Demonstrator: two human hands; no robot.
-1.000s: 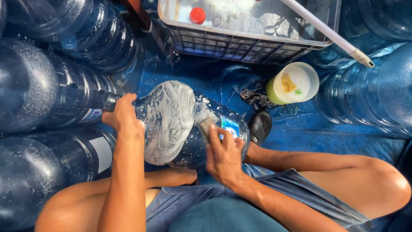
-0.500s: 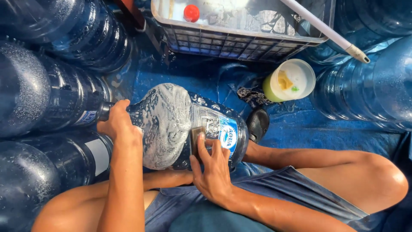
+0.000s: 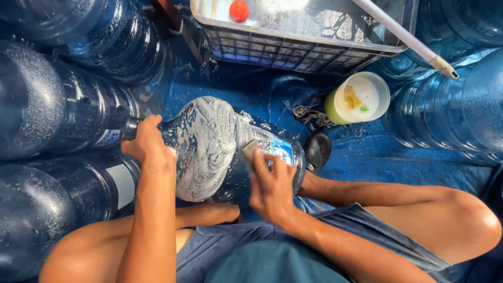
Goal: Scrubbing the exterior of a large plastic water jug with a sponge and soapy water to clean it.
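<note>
Blue wet floor (image 3: 398,157), ringed by big blue water jugs. Head view: soapy clear-blue plastic water jug (image 3: 220,149) lies sideways between the knees. Left hand (image 3: 146,144), grip closed round its neck. Right hand (image 3: 270,188) presses a small pale sponge (image 3: 250,152) against the jug's side. Green-and-white tub (image 3: 359,97) near.

soapy jug (image 3: 220,149) centre, on its side | crate (image 3: 293,50) behind | tub (image 3: 361,97) right | stacked jugs (image 3: 57,105) left
</note>
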